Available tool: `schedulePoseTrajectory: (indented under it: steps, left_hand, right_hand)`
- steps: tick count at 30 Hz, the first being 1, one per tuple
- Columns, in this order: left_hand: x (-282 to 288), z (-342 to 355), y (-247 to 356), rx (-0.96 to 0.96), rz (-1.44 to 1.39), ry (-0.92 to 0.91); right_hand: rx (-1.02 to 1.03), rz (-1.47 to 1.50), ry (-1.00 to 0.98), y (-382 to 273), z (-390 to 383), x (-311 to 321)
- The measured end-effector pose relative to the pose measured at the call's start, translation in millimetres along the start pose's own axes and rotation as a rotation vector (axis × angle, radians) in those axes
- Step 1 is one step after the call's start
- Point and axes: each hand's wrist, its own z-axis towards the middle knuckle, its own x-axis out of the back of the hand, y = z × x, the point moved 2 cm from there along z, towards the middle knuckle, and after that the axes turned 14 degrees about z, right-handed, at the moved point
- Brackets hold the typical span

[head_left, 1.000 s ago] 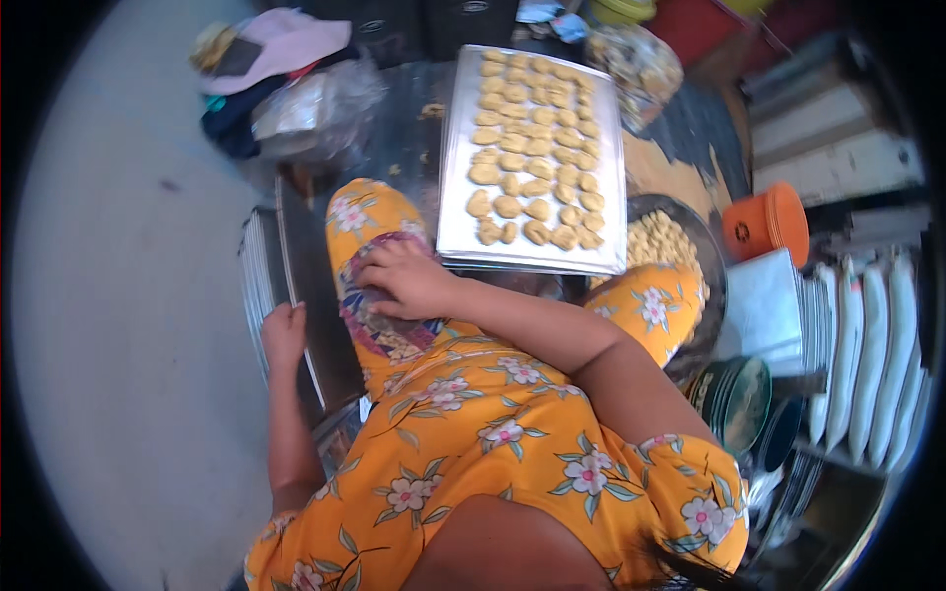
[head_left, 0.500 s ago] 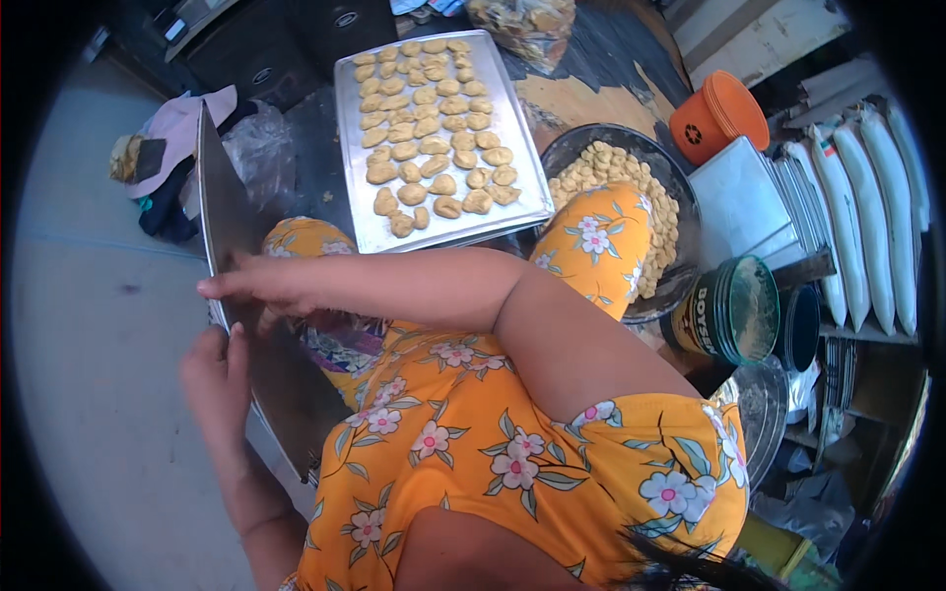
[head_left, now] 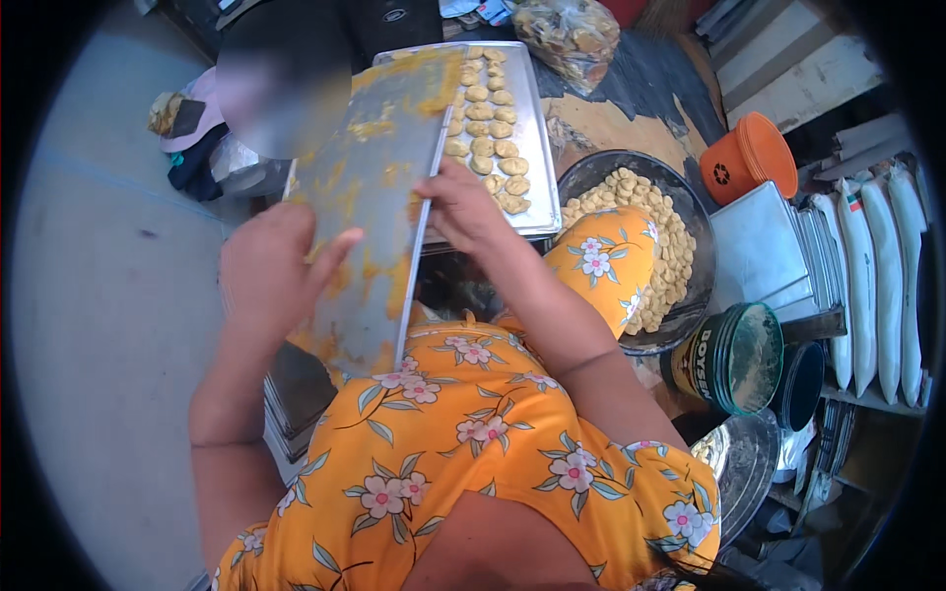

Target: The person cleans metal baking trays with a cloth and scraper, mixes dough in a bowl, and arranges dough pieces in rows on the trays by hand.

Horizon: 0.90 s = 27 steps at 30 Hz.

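A metal baking tray is tilted up in front of me, grey with patchy yellow over its face. My left hand is closed around its left edge, thumb lying across the face. At the opposite edge, my right hand grips with fingers curled round the rim. Behind it rests another baking tray, carrying rows of flattened dough pieces. The raised tray hides the left part of those rows. Beside my right knee stands a wide black basin holding many small dough lumps.
An orange bucket and leaning flat trays are on the right, near long white packs. Closer sits a green tub. More trays stand below my left forearm. A clear bag lies at the back.
The tray has come from the left side to in front of me, turning its face into view. My right hand has moved to its right edge; my left hand has risen with it.
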Motion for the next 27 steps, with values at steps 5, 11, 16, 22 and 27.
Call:
schedulePoseTrajectory:
  steps: [5, 11, 16, 22, 27]
  left_hand:
    - [-1, 12, -15, 0.179, -0.388, 0.116]
    - [-29, 29, 11, 0.164, -0.587, 0.114]
    - [-47, 55, 82, -0.122, -0.746, -0.008]
    - [-64, 71, 121, -0.352, -0.699, -0.018]
    - [-86, 66, 110, -0.354, -0.645, -0.137]
  right_hand:
    - [0.352, 0.115, 0.086, -97, -64, 62]
    - [0.905, 0.121, 0.242, -178, -159, 132]
    - [1.335, 0.046, 0.466, -212, -268, 206]
    - [1.623, 0.016, 0.539, -215, -402, 284]
    - [1.918, -0.030, 0.513, -198, -496, 333]
